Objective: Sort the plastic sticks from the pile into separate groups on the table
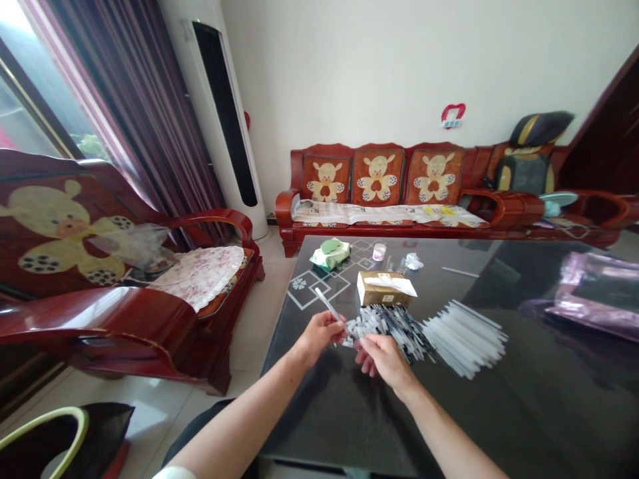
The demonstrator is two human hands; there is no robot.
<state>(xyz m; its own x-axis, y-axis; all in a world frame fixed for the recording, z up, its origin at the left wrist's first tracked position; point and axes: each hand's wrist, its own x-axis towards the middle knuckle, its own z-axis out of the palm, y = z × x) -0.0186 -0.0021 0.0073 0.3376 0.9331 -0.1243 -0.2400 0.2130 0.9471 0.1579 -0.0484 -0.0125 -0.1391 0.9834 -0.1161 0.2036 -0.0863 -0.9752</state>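
My left hand is closed on a slim white pen barrel, which slants up and away to the left. Close beside it, my right hand has thumb and forefinger pinched together at the tube's near end; what they grip is too small to make out. Just beyond both hands lies a loose pile of thin black-and-clear pen refills with small whitish pieces at its left side. To the right of that pile, many white translucent tubes lie side by side on the dark table.
Behind the pile stands a gold tissue box. Farther back are green wet wipes, a small pink-and-white cup, crumpled tissue and a single white tube. A purple plastic package lies at right; a bin stands lower left.
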